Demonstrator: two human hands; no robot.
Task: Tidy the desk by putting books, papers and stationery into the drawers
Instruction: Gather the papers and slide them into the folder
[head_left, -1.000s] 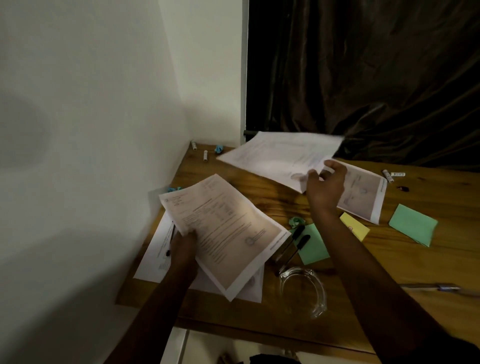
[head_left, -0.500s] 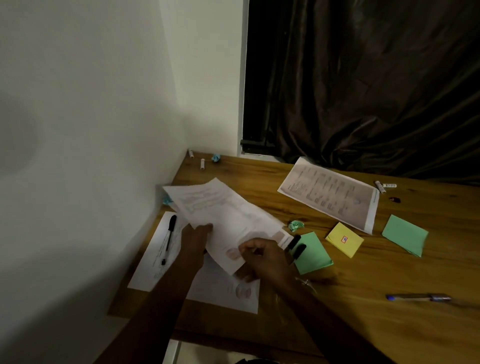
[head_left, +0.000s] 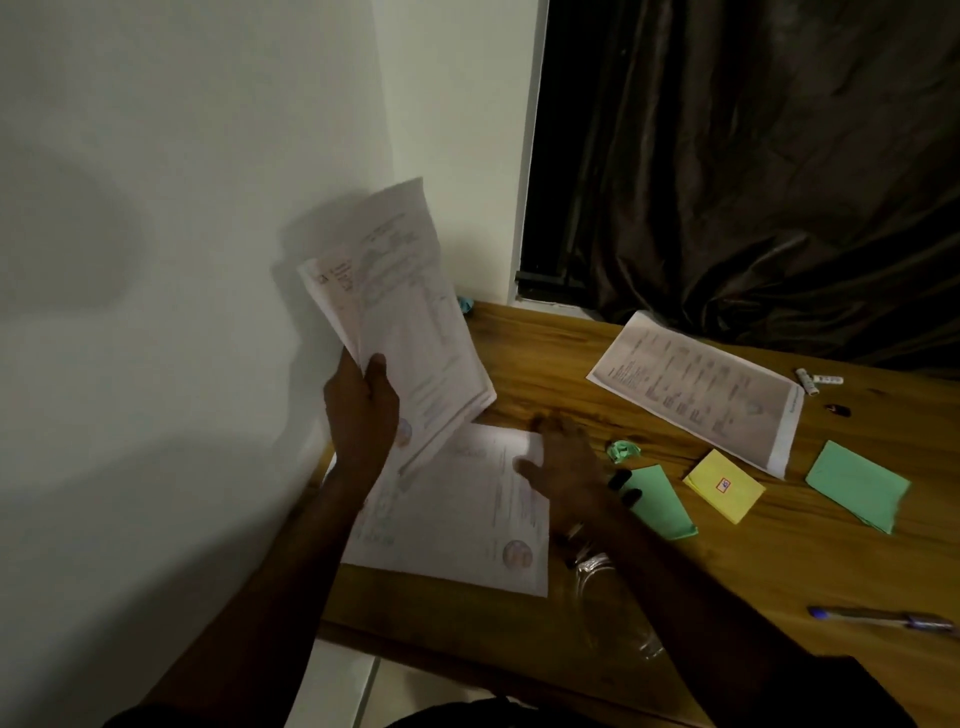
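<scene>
My left hand (head_left: 361, 415) grips a small stack of printed papers (head_left: 405, 317) and holds them upright above the desk's left corner. My right hand (head_left: 563, 462) lies flat, fingers spread, on the right edge of another printed sheet (head_left: 457, 519) that rests on the wooden desk (head_left: 571, 384). A further printed sheet (head_left: 696, 384) lies farther back. Two green note pads (head_left: 662, 501) (head_left: 857, 486) and a yellow note pad (head_left: 724, 486) lie to the right. A blue pen (head_left: 883, 618) rests near the right front. No drawer is in view.
A white wall borders the desk on the left, a dark curtain (head_left: 753, 171) hangs behind it. A crumpled green paper ball (head_left: 623, 449), a white marker (head_left: 818, 378) and a clear plastic object (head_left: 618, 597) under my right forearm lie on the desk.
My left hand has lifted the gathered papers from the desk to upright. My right hand let go of them and moved onto the sheet lying below.
</scene>
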